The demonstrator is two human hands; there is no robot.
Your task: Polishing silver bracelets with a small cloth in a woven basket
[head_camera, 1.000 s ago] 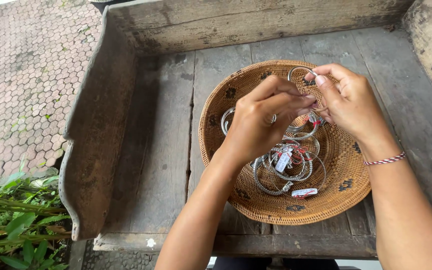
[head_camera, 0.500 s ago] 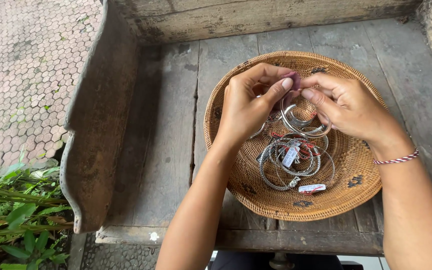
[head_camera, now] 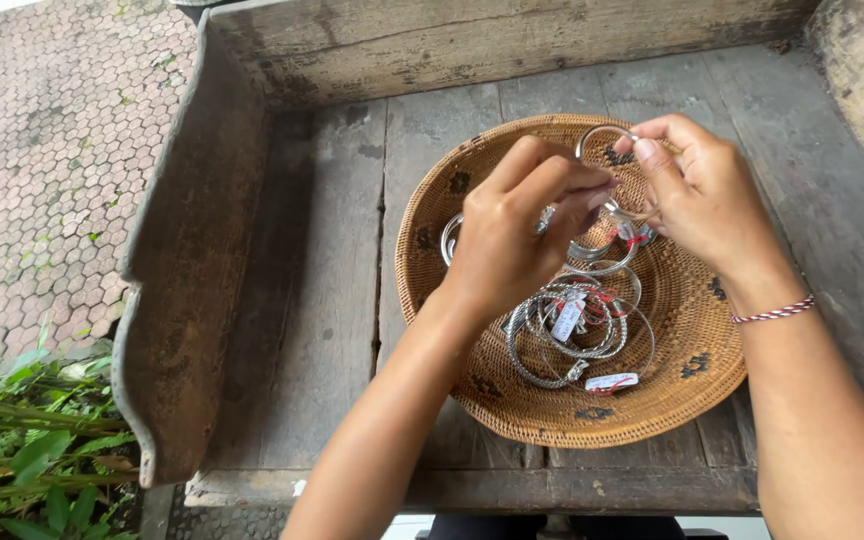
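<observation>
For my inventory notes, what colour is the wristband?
Red and white twisted cord, clearest in the head view.

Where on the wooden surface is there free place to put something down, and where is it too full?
The bare planks between the raised left side board and the woven basket are free. A narrower bare strip runs behind the basket along the back board. Inside the basket it is crowded: silver bangles with tags, and the left hand and right hand above them.

Weathered grey plank bench (head_camera: 332, 300) — raised sides — bears one round woven basket (head_camera: 692, 390).
</observation>
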